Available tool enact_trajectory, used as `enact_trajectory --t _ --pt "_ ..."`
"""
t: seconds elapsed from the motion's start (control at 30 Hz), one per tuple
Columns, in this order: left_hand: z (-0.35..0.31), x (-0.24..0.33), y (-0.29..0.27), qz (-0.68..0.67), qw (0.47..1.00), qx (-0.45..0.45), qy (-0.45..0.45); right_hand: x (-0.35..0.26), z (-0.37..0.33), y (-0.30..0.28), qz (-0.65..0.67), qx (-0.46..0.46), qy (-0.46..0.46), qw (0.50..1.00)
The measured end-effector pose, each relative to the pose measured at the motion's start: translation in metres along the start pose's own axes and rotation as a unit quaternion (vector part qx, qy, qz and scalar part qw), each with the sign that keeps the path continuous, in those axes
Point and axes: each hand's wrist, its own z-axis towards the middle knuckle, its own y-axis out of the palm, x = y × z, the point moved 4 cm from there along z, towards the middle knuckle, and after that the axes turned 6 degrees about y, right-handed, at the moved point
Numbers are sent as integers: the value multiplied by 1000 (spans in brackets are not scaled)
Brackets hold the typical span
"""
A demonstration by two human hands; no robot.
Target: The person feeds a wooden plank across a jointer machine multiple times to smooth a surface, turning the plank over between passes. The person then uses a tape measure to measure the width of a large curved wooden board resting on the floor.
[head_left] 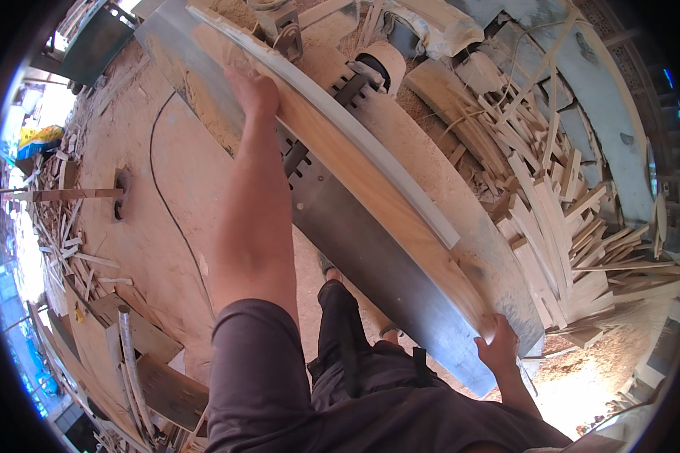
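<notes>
A long pale wooden board (385,208) lies along a metal jointer table (362,234), beside a straight grey fence (423,211). My left hand (254,89) rests on the far part of the board, its fingers stretched out along the wood and somewhat blurred. At the near right end, my right hand (498,343) grips the board's end, thumb toward me and the other fingers partly hidden. Dark slotted plates (297,157) show at the table's middle, next to my left forearm. The underside of the board is hidden.
Offcuts and thin wood strips (551,234) are heaped right of the machine. A rounded dusty housing (381,64) stands behind the fence. A black cable (152,143) crosses the dusty floor at left, near more scrap wood (68,219). Boards and poles (132,370) lean at lower left.
</notes>
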Motion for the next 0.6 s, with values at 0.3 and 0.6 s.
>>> enact_trajectory --t 0.3,0.6 --pt "-190 63 7 -78 995 12 -66 175 -70 8 -33 -90 107 990" --pt "-285 94 12 8 996 32 -80 223 -79 24 -84 -96 97 987"
